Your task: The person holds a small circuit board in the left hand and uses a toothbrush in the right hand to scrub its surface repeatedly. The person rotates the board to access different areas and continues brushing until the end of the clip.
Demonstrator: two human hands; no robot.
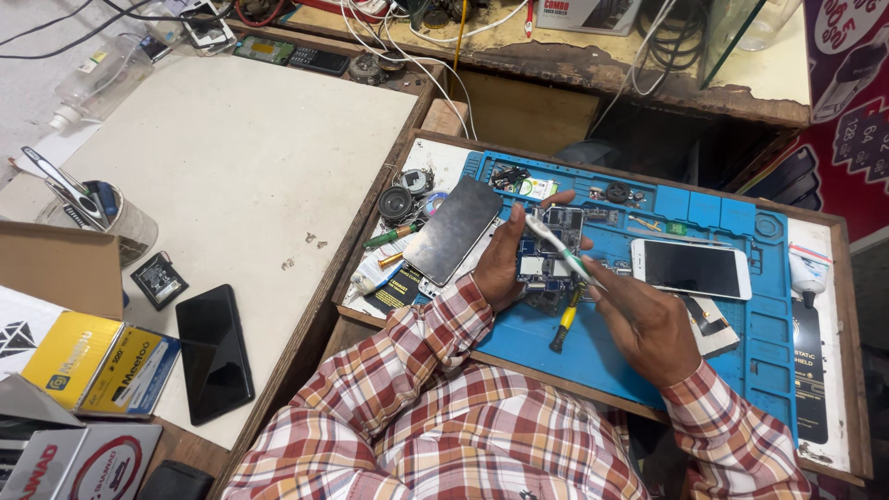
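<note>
My left hand [507,259] grips an opened phone body with its circuit board [554,248] showing, held above the blue work mat [741,324]. My right hand [648,324] holds a white and green brush-like tool [556,246], its tip resting on the board. A yellow-handled screwdriver [565,324] lies on the mat just below the board. Both forearms wear red plaid sleeves.
A grey back panel [452,230] leans at the mat's left, near a small speaker [395,202] and loose parts. A white smartphone [691,268] lies on the mat at right. On the left table sit a black phone [214,352], yellow boxes [102,361] and a tool cup [111,218].
</note>
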